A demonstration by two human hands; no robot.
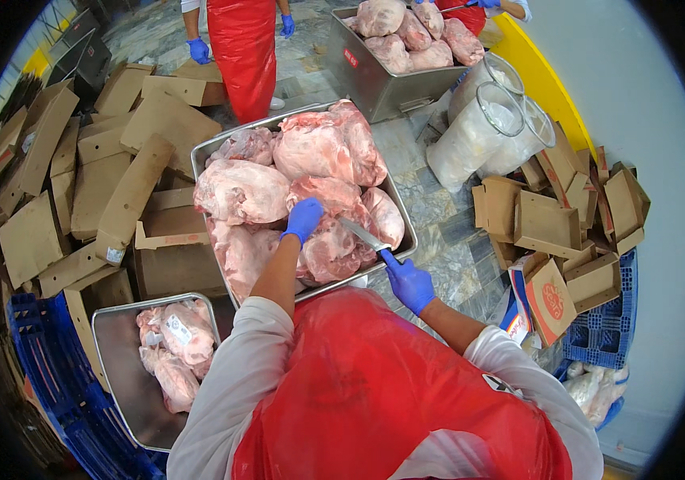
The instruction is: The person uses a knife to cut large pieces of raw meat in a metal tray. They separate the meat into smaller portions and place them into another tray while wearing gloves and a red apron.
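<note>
A large steel bin (404, 208) full of big raw pink meat cuts is in front of me. My gloved left hand (303, 218) is closed on a reddish meat piece (318, 189) near the bin's middle. Just right of it, my gloved right hand (408, 282) grips a knife (365, 235) by its dark handle. The blade points up-left with its tip against the meat beside my left hand; whether it is in the flesh I cannot tell.
Steel bin with wrapped meat (107, 360) lower left; cardboard piles (142, 124), (546, 224) both sides; blue pallets (54, 372), (598, 336). Two co-workers in red aprons (242, 48), (470, 20), another meat bin (374, 92) and bag-lined hoops (462, 152) are ahead.
</note>
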